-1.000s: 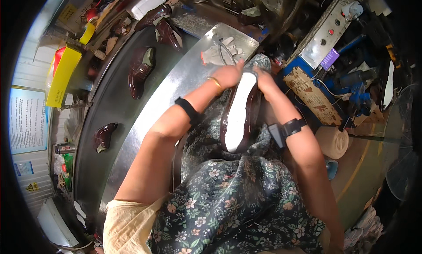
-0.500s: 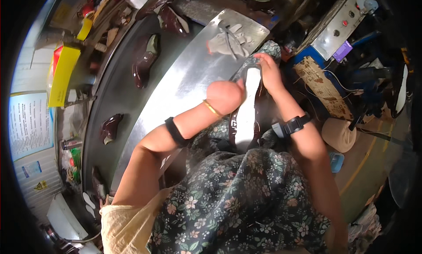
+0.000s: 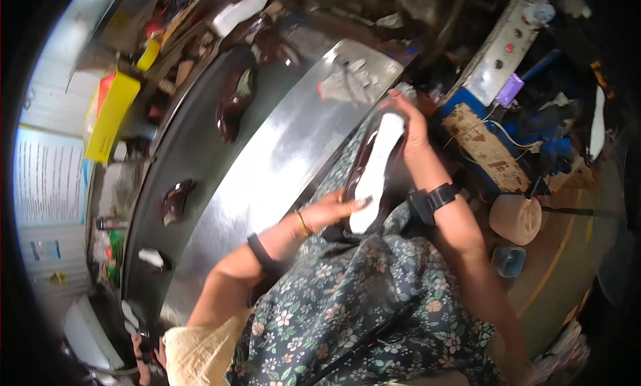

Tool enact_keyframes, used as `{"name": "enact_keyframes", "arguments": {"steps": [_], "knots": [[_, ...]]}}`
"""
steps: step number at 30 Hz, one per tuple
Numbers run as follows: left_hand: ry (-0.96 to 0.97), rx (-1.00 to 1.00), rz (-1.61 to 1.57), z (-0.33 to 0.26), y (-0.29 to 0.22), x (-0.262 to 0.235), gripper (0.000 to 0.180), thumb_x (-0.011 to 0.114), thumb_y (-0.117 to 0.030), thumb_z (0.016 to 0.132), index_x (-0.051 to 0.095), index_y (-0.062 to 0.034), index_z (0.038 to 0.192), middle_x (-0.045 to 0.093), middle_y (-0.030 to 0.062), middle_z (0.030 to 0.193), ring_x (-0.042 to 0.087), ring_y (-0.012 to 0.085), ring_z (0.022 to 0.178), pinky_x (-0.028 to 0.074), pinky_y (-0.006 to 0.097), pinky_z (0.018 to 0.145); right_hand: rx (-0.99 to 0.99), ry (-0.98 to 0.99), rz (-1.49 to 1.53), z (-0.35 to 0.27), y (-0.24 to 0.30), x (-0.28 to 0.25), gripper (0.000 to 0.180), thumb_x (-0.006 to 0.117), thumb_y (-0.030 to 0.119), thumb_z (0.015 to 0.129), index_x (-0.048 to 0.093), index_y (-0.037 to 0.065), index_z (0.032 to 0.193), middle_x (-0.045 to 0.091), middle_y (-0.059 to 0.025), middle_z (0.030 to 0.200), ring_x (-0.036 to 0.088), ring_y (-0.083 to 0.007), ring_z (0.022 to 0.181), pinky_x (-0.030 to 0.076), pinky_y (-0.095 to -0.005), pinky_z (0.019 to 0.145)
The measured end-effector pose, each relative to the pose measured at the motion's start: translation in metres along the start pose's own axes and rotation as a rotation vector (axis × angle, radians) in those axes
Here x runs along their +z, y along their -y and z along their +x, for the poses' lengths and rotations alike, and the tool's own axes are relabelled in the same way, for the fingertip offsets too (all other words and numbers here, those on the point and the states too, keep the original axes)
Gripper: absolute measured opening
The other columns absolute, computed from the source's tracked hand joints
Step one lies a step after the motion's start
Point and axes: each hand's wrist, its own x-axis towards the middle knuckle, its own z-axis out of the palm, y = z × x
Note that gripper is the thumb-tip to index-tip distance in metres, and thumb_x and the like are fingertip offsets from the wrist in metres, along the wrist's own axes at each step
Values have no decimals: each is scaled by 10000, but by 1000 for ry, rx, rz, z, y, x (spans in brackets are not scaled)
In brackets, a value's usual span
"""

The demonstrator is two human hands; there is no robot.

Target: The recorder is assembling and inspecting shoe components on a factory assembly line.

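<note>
A glossy dark-maroon shoe (image 3: 358, 166) lies along my lap, its white sole-shaped face (image 3: 375, 166) turned up. My left hand (image 3: 334, 210) grips it near the end closest to me, thumb laid on the white surface. Around the far end wraps my right hand (image 3: 412, 127), fingers curled over the edge. Under the shoe is my dark floral apron (image 3: 347, 279).
A metal plate (image 3: 267, 142) to the left bears pale gloves (image 3: 350, 86). Past it, a dark conveyor belt (image 3: 200, 149) carries several maroon shoes (image 3: 234, 106). A person's hand (image 3: 139, 346) shows at lower left. On the right are a blue-framed machine (image 3: 487, 139) and a thread cone (image 3: 515, 219).
My left hand, a fist beside the shoe before, now grips its near end with the thumb on top. The shoe has tilted, its far end shifting right. A white-topped piece appears on the belt.
</note>
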Motion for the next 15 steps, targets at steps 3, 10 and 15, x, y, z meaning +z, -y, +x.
{"name": "enact_keyframes", "arguments": {"steps": [3,10,15], "knots": [[-77,71,-153,10,-8,17,470,630,-314,907,542,9,1237,649,68,1060,613,155,937,486,295,835,-183,28,-391,19,22,2,298,524,268,922,576,56,1125,680,-90,905,626,-179,855,493,-309,800],[-701,357,979,-17,-35,-44,623,706,-283,822,467,115,1237,681,187,910,670,288,822,521,354,735,-590,-336,-1751,-48,297,-57,213,625,265,863,697,96,970,694,-106,938,667,-282,849,515,-355,737],[-491,275,1634,-26,50,-73,858,692,-174,736,239,89,1416,138,414,1442,185,589,1324,226,593,1083,-443,-1404,-2285,-146,411,-124,742,731,384,627,536,165,1308,561,-176,1207,570,-372,1083,476,-471,890]]}}
